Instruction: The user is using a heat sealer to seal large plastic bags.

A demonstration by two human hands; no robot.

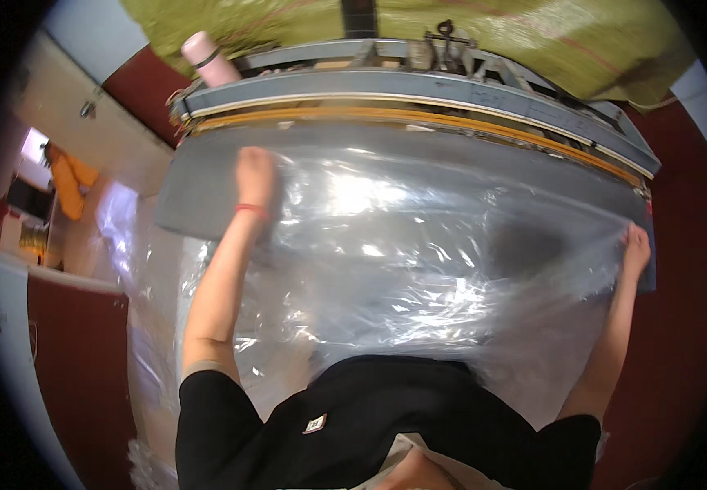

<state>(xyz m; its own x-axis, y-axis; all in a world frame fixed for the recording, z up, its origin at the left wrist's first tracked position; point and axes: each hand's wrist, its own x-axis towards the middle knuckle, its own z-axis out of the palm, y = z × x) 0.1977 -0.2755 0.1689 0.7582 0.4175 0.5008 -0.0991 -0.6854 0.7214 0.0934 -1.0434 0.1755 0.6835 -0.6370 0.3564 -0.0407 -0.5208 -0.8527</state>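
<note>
A wide sheet of clear plastic film (402, 253) is stretched between my two hands over a dark grey work surface (198, 184). My left hand (254, 175), somewhat blurred and with a red band at the wrist, is closed on the film's far left edge. At the far right, my right hand (635, 245) pinches the film's corner, pulling it into taut creases. The film is wrinkled and shiny, and its near part hangs down in front of my body.
Along the back of the surface runs a long blue-grey metal bar (419, 86) with an orange strip (353, 116) before it. A pink bottle (209, 61) stands at the back left. Green-yellow woven sheeting (517, 33) lies behind. More loose film (149, 327) hangs at the left, near an open doorway.
</note>
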